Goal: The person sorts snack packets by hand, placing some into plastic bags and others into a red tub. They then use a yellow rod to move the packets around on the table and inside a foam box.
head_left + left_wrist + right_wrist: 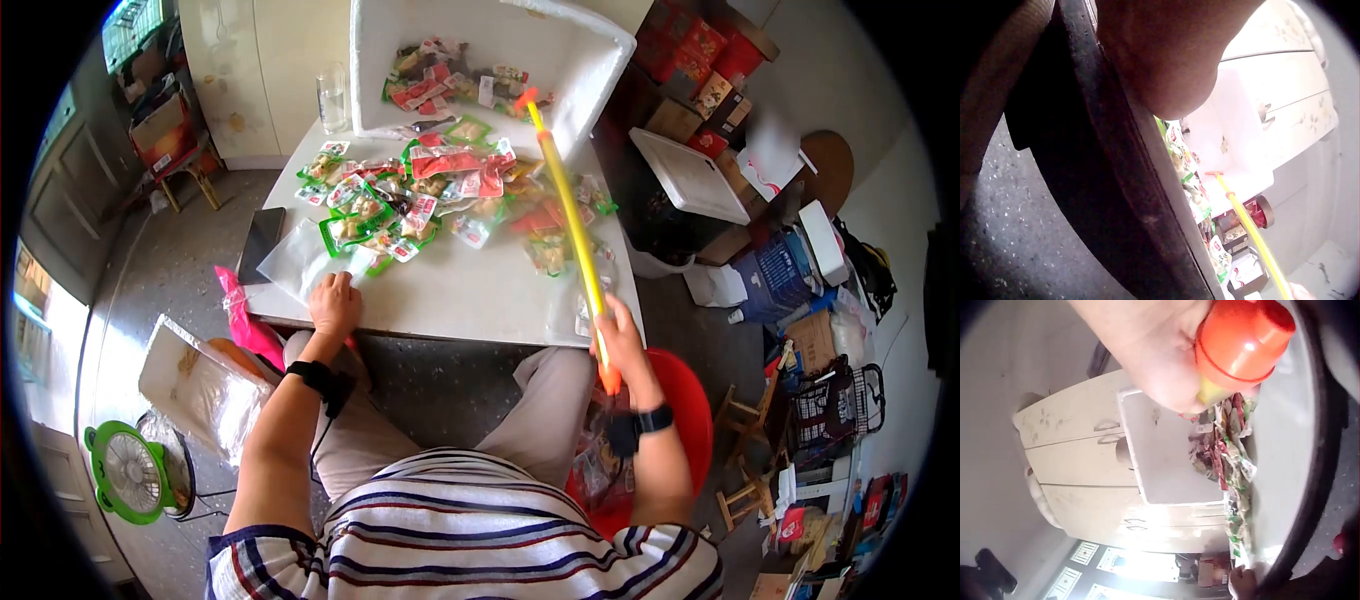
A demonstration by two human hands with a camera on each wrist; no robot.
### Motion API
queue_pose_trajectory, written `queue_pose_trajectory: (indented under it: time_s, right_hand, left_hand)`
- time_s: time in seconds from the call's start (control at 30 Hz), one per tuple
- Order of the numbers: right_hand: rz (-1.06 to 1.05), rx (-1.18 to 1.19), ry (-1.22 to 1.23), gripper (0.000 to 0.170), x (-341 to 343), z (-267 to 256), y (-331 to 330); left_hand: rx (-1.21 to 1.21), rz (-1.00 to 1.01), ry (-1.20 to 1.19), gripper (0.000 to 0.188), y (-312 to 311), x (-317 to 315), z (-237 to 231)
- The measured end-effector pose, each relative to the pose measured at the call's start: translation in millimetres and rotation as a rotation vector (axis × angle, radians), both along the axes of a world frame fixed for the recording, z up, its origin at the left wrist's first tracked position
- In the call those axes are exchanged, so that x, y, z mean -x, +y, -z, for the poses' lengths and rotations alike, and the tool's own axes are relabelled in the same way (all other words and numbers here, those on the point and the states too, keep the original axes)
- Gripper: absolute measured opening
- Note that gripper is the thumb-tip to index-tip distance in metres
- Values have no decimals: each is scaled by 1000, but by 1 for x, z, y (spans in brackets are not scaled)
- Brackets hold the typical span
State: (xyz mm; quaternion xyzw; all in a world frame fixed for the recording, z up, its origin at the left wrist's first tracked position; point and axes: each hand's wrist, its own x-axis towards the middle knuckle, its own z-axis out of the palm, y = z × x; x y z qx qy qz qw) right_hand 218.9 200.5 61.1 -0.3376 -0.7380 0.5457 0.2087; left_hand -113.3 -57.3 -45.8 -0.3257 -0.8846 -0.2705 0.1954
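Yellow stick [575, 225], orange at both ends, is raised at a slant over the right side of the counter [430, 312], its far tip crossing in front of the white foam box [590, 60]. The right hand [624, 345] holds it near the lower end, fingers wrapped around the shaft. In the right wrist view the large orange end cap [1241, 344] covers most of those fingers; in the left wrist view the frame's lower edge cuts the shaft off beside a sliver of hand.

The left hand [335, 306] rests at the counter's near edge, fingers bent, against a clear plastic bag [298, 262] — whether it pinches the bag cannot be told, since its own wrist camera shows little but a dark, close mass of hand.

Food packets [460, 180] lie heaped mid-counter, more inside the foam box; those around the stick look hazy, their print unreadable. Below, the right forearm hides part of the red bucket [688, 400] — its contents are hard to make out.
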Motion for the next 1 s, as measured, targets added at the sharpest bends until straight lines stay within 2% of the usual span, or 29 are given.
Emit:
queue_pose_trajectory:
  time_s: [0.1, 0.17, 0.3, 0.33, 0.4, 0.47, 0.53, 0.57, 0.63, 0.77, 0.8, 0.87, 0.93, 1.0]
  right_hand:
    - [40, -45, -25, 41, 67, -15, 42]
    - [-9, -141, 90, 39, 113, -13, 76]
    - [50, -79, 178, 28, 195, -12, 115]
    - [85, -71, 223, 25, 211, -10, 115]
    - [8, 138, 197, 20, 229, -12, 110]
    - [-77, 157, 203, 18, 235, -13, 93]
    - [-62, -42, 254, 18, 253, 21, 106]
    - [-98, 40, 268, 19, 249, 27, 111]
    - [-167, 203, 293, 20, 219, -6, 73]
    - [-265, 210, 72, 17, 187, -6, 67]
    - [-355, 243, 91, 17, 179, 0, 71]
    - [-343, 266, 36, 21, 147, -6, 57]
    - [-227, 180, 3, 32, 115, -12, 45]
    - [-230, 178, -60, 39, 86, -20, 53]
  left_hand:
    - [-46, 8, 1, 13, -1, -1, -1]
    - [-37, 7, 6, 13, -1, -2, -5]
    - [-27, -3, -20, 13, 0, -4, -7]
    - [-28, -5, -28, 13, 0, -4, -7]
    - [-29, -5, -19, 13, -1, -1, -4]
    - [-27, -1, -14, 13, 0, -2, -4]
    - [-35, 3, -6, 13, 0, -2, -5]
    - [-39, 5, -3, 13, 0, -3, -6]
    - [-31, 4, -7, 12, 0, -5, -9]
    - [1, 1, -26, 12, 0, -5, -11]
    - [-8, 7, -14, 12, 0, -4, -9]
    - [-27, 11, 6, 12, 0, -2, -4]
    - [-17, 13, -6, 13, -1, -4, -5]
    - [-12, 14, -8, 13, -1, -2, -5]
